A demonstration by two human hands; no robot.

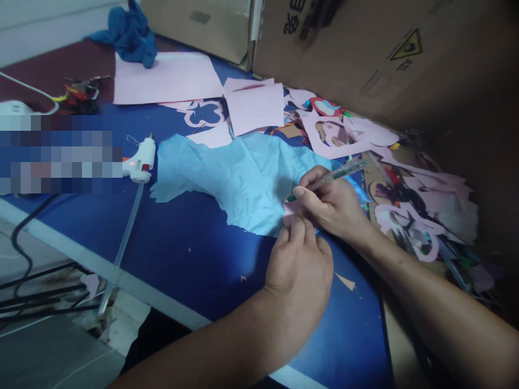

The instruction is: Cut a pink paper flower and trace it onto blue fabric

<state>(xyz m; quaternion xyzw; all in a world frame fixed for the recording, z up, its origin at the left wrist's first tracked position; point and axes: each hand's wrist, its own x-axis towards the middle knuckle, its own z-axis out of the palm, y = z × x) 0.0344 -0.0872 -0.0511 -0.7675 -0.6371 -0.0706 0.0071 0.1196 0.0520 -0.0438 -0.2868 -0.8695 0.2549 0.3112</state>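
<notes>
My right hand (330, 202) is closed around a clear pen (344, 170) with green parts, held slanted with its tip down. The tip meets a small pink paper piece (290, 210), which lies over the light-blue cloth (247, 178). With bent fingers drawn together, my left hand (300, 256) presses on the near edge of that paper; its fingertips are partly hidden. The cloth, crumpled and uneven at the edges, spreads over the blue table (194, 243) and runs under the paper and my right hand.
A white glue gun (141, 159) with a long clear glue stick (125, 237) lies left. Pink sheets (166, 78), a dark blue cloth (132, 38) and cut-out frames (409, 229) lie behind and right. A cardboard box (365, 48) walls the back. Paper scraps (345, 281) dot the table.
</notes>
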